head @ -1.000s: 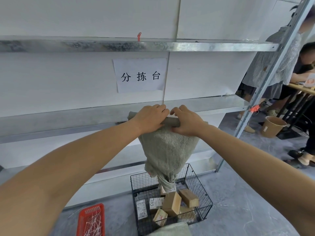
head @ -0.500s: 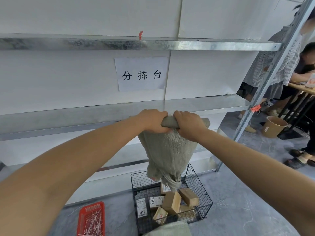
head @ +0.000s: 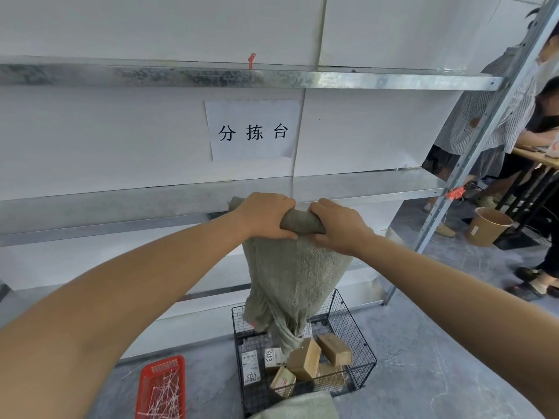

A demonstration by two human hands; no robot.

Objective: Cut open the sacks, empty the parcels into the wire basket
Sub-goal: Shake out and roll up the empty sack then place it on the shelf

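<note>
Centre frame: I have both arms stretched out toward a metal shelf rack (head: 121,204). My left grip (head: 266,216) and right grip (head: 335,226) sit side by side, fingers curled tight round the rolled top edge of a grey-green woven sack (head: 296,276). The sack hangs slack from that hold. Its gathered lower end drops inside the black wire basket (head: 357,334) on the floor at lower centre. I cannot tell whether the end touches the parcels below it.

In the basket lie several parcels (head: 304,358): brown cardboard boxes tilted against each other at right, and white-labelled packets (head: 251,365) with handwritten numbers at left.

At the bottom edge, part of a second sack (head: 302,406) lies in front of the basket. A red plastic tray (head: 163,359) holding thin white strips stands at lower left. A paper sign (head: 252,130) with three printed characters is fixed to the white wall at upper centre. At far right, people (head: 496,116) stand by a table (head: 535,155), with a brown paper tub (head: 487,226) on the floor near them.
</note>
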